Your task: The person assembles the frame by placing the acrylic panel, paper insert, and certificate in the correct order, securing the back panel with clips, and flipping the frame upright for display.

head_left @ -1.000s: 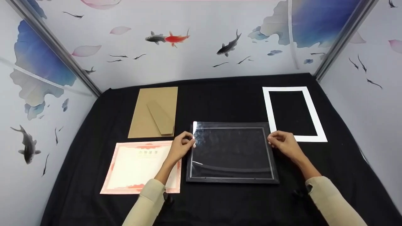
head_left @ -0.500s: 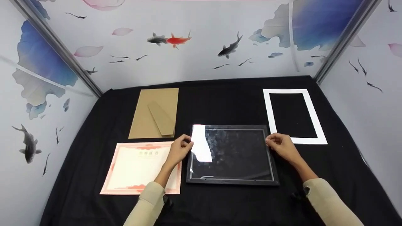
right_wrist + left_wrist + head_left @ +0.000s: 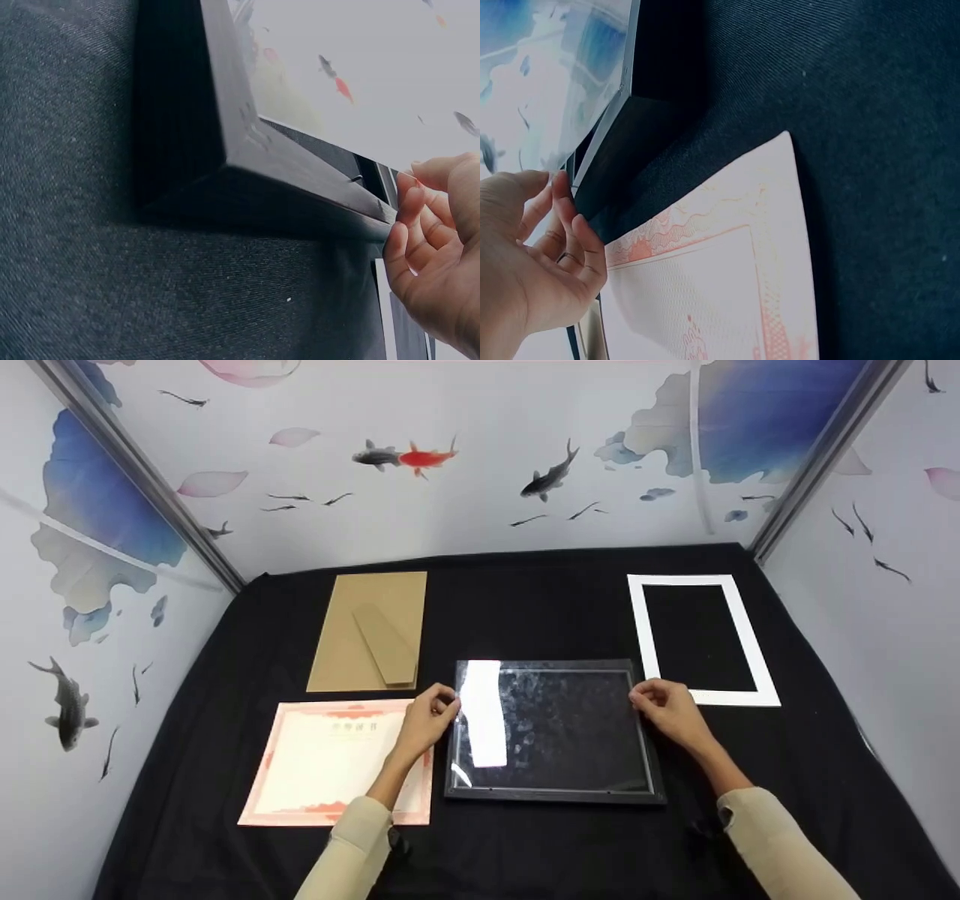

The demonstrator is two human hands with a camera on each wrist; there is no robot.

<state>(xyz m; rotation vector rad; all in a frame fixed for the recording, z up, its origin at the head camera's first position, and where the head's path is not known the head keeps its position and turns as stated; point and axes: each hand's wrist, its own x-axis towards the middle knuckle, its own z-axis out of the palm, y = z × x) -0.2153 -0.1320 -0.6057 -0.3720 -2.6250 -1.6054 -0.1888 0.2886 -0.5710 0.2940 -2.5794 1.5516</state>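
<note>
A clear sheet (image 3: 566, 727), glossy with reflections and smudges, lies over the black picture frame (image 3: 555, 796) in the head view. My left hand (image 3: 427, 721) pinches its left edge between thumb and forefinger. On the opposite edge, my right hand (image 3: 673, 714) pinches it the same way. In the right wrist view the sheet (image 3: 360, 82) mirrors the wall pictures and is raised from the frame (image 3: 300, 169) near my fingers. Left wrist view: the sheet (image 3: 547, 75) bends slightly near the frame's corner, beside my left hand (image 3: 547, 255).
A certificate with a red border (image 3: 330, 765) lies left of the frame, partly under my left forearm. Behind it is a brown backing board (image 3: 337, 637) with a stand leg. A white mat (image 3: 752, 649) lies at the right. Printed walls (image 3: 480, 525) enclose the black-covered table (image 3: 525, 607).
The sheet has shifted slightly left and towards me over the frame, and a bright reflection has spread across its left part. The right hand has moved a little left. Both pinches persist.
</note>
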